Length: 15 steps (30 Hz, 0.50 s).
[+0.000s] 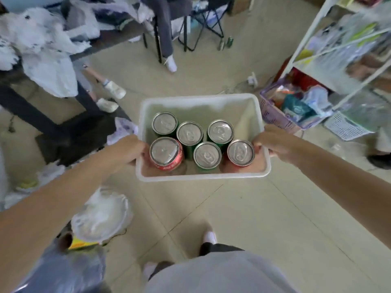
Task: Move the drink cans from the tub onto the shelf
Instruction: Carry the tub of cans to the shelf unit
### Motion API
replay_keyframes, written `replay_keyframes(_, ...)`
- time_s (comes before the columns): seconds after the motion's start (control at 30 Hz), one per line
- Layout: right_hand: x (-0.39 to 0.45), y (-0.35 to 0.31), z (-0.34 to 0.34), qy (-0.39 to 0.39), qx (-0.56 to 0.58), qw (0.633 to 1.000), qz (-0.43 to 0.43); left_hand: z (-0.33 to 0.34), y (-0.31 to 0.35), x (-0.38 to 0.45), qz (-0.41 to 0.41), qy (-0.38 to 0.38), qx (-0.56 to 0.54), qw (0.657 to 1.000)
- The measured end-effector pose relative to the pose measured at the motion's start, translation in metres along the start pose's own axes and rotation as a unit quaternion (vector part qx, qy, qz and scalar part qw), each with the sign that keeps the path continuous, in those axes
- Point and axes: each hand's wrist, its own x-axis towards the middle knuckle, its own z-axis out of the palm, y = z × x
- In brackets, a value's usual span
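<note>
White tub [202,100] held in the air over the tiled floor [264,208], carried by both hands; left hand [129,150] grips the tub's left rim, fingers curled around the edge, tips hidden under or inside the rim; right hand [271,141] grips the right rim, fingers wrapped over the edge, thumb side on top; six drink cans stand upright inside the tub, packed toward the near end, far end bare; back row: green can [165,123] at left, green can [189,133] in the middle, green can [220,131] at right; front row: red can [166,152] at left, green can [207,155] in the middle, red can [240,152] at right; neighbours touch or nearly touch; white wire shelf [330,66] stands to the right of the tub, well apart, holding plastic-wrapped goods; purple basket [275,115] of packets sits on the floor at the shelf's foot, just beyond the tub's right far corner; dark surface [42,115] piled with white bags at left; frame blurred at the edges.
</note>
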Motion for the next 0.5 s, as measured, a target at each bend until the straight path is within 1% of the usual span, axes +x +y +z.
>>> replay_keyframes(0.03,0.010,0.002,-0.019,0.016,0.013,1.000,0.007,0.010,0.027,0.005,0.011,-0.028,-0.011,0.999)
replay_keyframes(0.1,0.030,0.004,-0.054,0.046,0.035,0.998,0.018,0.028,0.084,0.007,0.044,-0.037,-0.031,0.998)
replay_keyframes(0.17,0.053,0.001,-0.084,0.068,0.055,0.995,0.037,0.035,0.130,0.030,0.054,-0.074,-0.005,0.996)
replay_keyframes(0.23,0.076,-0.006,-0.107,0.085,0.070,0.992,0.060,0.038,0.174,0.056,0.069,-0.093,0.014,0.993)
replay_keyframes(0.37,0.140,-0.029,-0.145,0.112,0.108,0.983,0.097,0.037,0.257,0.126,0.085,-0.146,0.028,0.985)
replay_keyframes(0.5,0.212,-0.073,-0.182,0.125,0.122,0.978,0.112,0.025,0.330,0.209,0.102,-0.188,0.052,0.975)
